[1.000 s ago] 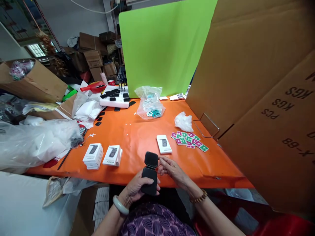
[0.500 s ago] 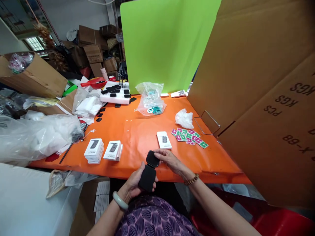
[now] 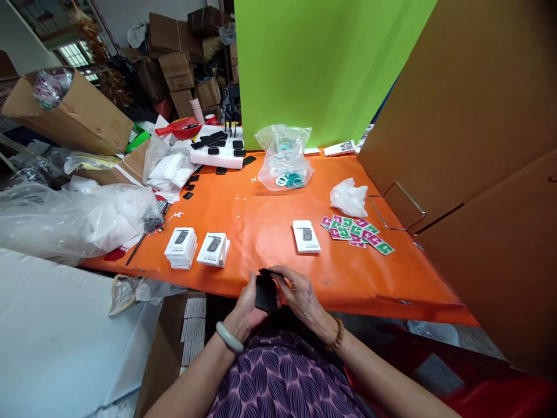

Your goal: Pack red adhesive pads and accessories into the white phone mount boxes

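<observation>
A black hinged two-panel device [image 3: 266,295] is held between both hands in front of my body, just off the table's front edge. My left hand [image 3: 249,305] grips its larger rounded-square panel from the left and below. The fingers of my right hand [image 3: 300,293] pinch the smaller panel, which stands nearly edge-on above the larger one. A white box [image 3: 306,237] printed with a similar device lies on the table beyond my right hand. Left of my hands sit two stacks of such boxes, a taller stack [image 3: 180,248] and a lower stack [image 3: 213,249].
On the orange table [image 3: 261,226] lie pink and green cards [image 3: 357,233], a crumpled white bag [image 3: 348,198], a bag of teal and white rings [image 3: 286,159], and black pieces on a foam block [image 3: 217,152]. A large cardboard box [image 3: 435,145] walls the right side.
My right hand has tilted the smaller panel from lying nearly flat open to edge-on over the larger panel. The camera view has shifted, so the table's things appear further right and higher.
</observation>
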Action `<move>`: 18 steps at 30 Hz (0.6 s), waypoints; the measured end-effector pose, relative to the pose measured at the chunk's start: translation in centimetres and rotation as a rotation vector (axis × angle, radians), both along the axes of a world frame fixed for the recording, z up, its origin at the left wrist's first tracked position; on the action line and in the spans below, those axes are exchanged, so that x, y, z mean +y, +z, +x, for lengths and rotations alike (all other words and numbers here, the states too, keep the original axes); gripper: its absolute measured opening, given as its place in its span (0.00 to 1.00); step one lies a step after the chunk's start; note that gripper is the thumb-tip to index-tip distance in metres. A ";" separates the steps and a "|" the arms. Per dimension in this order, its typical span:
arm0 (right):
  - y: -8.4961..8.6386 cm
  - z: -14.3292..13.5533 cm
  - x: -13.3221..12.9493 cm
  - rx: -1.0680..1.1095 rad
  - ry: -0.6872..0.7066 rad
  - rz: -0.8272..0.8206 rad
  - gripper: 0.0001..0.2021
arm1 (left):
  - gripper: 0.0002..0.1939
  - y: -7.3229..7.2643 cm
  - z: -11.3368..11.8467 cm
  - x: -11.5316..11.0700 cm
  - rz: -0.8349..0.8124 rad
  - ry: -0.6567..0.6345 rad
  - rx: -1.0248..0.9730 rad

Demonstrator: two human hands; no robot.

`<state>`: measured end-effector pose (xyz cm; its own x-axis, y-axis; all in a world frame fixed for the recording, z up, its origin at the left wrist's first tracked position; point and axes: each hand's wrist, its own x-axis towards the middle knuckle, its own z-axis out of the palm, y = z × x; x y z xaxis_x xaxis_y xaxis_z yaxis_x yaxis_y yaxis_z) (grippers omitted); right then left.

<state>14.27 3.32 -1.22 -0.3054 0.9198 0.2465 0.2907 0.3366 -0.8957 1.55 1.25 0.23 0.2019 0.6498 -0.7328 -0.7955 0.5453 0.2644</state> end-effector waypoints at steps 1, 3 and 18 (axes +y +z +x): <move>-0.1 -0.1 -0.6 -0.033 0.036 0.052 0.12 | 0.22 0.0 -0.1 0.1 -0.007 0.057 -0.003; -0.3 -0.2 -1.9 -0.128 0.136 0.144 0.14 | 0.23 0.1 -0.5 0.4 -0.018 0.128 0.006; -1.6 6.7 5.7 -0.300 -0.353 0.241 0.14 | 0.18 -1.5 -1.1 2.2 0.246 -0.049 0.374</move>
<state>20.94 9.04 -2.85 -0.0762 0.9076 0.4129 0.6555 0.3577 -0.6652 0.43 3.43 -1.28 -0.0128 0.8101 -0.5862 -0.5957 0.4647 0.6551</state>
